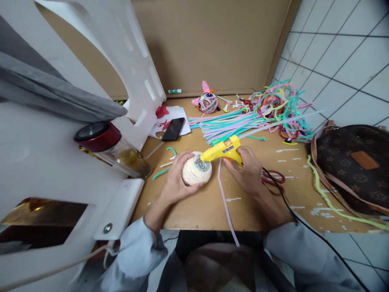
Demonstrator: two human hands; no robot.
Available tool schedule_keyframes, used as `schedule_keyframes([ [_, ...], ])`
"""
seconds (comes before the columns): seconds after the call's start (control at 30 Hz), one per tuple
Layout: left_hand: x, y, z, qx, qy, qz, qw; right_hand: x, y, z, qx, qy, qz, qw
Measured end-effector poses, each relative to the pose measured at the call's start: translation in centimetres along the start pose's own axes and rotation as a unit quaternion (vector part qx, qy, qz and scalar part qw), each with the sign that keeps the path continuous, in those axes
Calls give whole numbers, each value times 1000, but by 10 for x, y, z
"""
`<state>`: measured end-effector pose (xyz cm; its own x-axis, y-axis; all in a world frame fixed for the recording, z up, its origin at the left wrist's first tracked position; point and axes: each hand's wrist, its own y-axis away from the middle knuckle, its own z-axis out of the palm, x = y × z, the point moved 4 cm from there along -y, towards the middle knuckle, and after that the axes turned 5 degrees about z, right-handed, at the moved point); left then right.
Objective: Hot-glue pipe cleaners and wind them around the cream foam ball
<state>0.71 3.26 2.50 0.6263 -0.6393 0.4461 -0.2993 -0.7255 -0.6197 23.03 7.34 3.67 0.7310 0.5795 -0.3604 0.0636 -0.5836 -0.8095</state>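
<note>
My left hand (177, 177) is wrapped around a cream-coloured ball (197, 175), which looks wound in strips and has a bare greyish patch on its upper side. A yellow hot glue gun (223, 150) is gripped in my right hand (247, 171). Its nozzle points left and reaches the bare patch; I cannot tell whether it touches. From the back of the gun a long pale glue stick (281, 122) sticks out. One lilac pipe cleaner (225, 198) lies between my hands and hangs over the table's front edge.
Behind the hands lie bundled pipe cleaners (234, 123), a tangled heap (282, 101) and a pink-eared ball figure (207, 101). A phone (174, 129) and glass bottle (121, 156) stand left. Red-handled scissors (275, 181), a black cord (291, 209) and a brown bag (355, 166) are right.
</note>
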Motion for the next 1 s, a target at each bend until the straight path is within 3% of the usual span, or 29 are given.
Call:
schedule_keyframes([
  [0.43, -5, 3, 2, -1, 18, -31, 999, 5, -3, 0, -30, -34, 32, 998],
  [0.53, -7, 4, 4, 13, 51, -34, 998, 7, -5, 0, -52, -36, 93, 994],
  [0.67, -10, 6, 6, 21, 80, -43, 996, 11, -8, -1, -121, -51, 219, 967],
  [0.73, -10, 6, 7, 15, 81, -51, 995, 12, -8, 0, -136, -59, 247, 958],
  [0.8, -10, 6, 7, 11, 83, -52, 995, 12, -9, 0, -124, -58, 230, 963],
  [1.0, -8, 6, 6, 13, 97, -44, 994, 11, -3, 5, -51, -36, 90, 994],
])
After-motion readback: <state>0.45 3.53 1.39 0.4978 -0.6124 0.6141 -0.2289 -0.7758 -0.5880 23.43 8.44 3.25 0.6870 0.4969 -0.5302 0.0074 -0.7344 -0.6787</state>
